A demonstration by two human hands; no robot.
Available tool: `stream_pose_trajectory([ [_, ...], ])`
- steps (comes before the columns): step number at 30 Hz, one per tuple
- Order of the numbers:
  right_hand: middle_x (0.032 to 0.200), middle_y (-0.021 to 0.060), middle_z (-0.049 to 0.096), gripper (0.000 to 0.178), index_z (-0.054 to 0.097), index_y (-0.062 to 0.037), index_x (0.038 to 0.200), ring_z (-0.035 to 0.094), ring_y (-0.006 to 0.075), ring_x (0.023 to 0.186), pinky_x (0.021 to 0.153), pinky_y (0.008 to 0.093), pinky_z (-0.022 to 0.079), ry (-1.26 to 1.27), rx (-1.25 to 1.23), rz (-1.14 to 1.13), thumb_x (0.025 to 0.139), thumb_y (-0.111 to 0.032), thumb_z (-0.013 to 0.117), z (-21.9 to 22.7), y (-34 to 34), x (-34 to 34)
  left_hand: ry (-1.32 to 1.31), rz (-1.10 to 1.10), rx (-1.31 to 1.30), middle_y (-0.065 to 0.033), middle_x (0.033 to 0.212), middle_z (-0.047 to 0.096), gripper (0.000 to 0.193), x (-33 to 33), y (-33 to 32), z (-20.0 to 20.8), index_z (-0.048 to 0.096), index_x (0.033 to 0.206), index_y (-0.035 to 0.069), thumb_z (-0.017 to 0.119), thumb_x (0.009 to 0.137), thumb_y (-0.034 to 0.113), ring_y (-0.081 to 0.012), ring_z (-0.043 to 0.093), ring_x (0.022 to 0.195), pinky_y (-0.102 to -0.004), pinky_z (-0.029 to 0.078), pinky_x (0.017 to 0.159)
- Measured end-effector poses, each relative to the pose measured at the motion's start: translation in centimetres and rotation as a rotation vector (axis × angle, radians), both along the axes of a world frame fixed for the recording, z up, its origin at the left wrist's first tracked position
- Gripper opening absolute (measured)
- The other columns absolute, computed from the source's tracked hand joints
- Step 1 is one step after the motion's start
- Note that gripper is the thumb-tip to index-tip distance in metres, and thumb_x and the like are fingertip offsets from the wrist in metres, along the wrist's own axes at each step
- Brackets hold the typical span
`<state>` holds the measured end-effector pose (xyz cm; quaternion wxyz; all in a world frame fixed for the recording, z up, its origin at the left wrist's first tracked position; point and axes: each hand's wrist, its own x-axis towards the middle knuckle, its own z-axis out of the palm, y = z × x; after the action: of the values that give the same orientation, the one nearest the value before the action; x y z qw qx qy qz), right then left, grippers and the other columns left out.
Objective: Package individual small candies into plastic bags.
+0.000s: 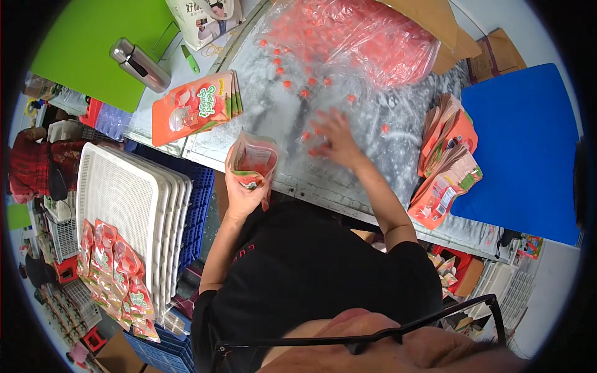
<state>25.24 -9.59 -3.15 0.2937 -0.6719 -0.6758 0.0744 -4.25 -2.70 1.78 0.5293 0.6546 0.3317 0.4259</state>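
Observation:
My left hand [244,198] grips the lower part of a pink pouch [273,149] with its mouth spread open and red pieces partly visible inside. On the frosty grey tabletop, my right hand [336,138] reaches with fingers spread, somewhat blurred, over a few small red wrapped candies. More loose red candies [304,93] lie scattered farther out. Beyond them is a big heap of the same red candies under clear plastic film [373,37]. A stack of flat pink pouches [196,107] rests left of the one I hold.
Bundles of pouches [444,186] stand on the right beside a blue panel [522,149]. A steel thermos [140,65] and a green-handled knife [190,59] lie at the far left. White stacked trays [124,193] bear filled pouches [118,273]. A cardboard box [429,25] edges the heap.

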Motion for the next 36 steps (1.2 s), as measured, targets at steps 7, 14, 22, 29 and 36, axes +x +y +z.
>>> stream_pose_trajectory([
  [7,0.118,0.0030,0.063,0.032,0.066,-0.0153,0.106,0.055,0.0289,0.102,0.087,0.0421,0.046,-0.175,-0.135,0.029,0.078,-0.024,0.076,-1.7,0.6,-1.8,0.036,-0.077,0.115,-0.0201,0.140,0.044,0.090,1.6,1.0,0.4,0.033,0.143,-0.002,0.075,0.063,0.001,-0.0294,0.048,0.127,-0.0393,0.039,0.106],
  [14,0.073,0.0011,0.061,0.004,0.067,-0.0061,0.088,0.054,0.0099,0.057,0.050,0.0224,0.041,1.016,0.022,-0.359,0.086,-0.008,0.069,4.8,1.3,-2.7,0.157,-0.115,0.458,-0.0230,0.144,0.041,0.097,3.8,2.1,0.9,0.039,0.141,0.003,0.084,0.055,0.004,-0.0407,0.042,0.132,-0.0470,0.036,0.108],
  [22,0.109,0.0102,0.064,0.019,0.067,-0.0016,0.104,0.064,0.0143,0.090,0.077,0.0278,0.050,0.374,0.255,0.076,0.089,-0.014,0.068,12.9,3.0,-6.9,0.222,-0.096,0.508,-0.0242,0.142,0.040,0.096,5.8,1.9,0.9,0.040,0.140,0.004,0.083,0.054,0.005,-0.0434,0.041,0.131,-0.0509,0.032,0.109],
  [29,0.118,0.0133,0.062,0.039,0.063,-0.0018,0.117,0.062,0.0219,0.104,0.091,0.0308,0.047,1.167,0.250,0.102,0.085,-0.024,0.072,14.7,3.1,-8.9,0.144,-0.062,0.389,-0.0228,0.144,0.038,0.096,6.6,1.3,2.0,0.035,0.143,0.003,0.081,0.059,0.001,-0.0391,0.037,0.135,-0.0458,0.032,0.110],
  [36,0.104,0.0145,0.062,0.026,0.061,-0.0021,0.107,0.061,0.0308,0.098,0.084,0.0381,0.050,0.000,0.194,0.144,0.084,-0.015,0.063,16.9,2.2,-9.3,0.035,0.274,0.521,-0.0228,0.138,0.030,0.102,8.1,1.0,0.4,0.027,0.144,0.005,0.084,0.059,0.003,-0.0420,0.034,0.127,-0.0484,0.032,0.107],
])
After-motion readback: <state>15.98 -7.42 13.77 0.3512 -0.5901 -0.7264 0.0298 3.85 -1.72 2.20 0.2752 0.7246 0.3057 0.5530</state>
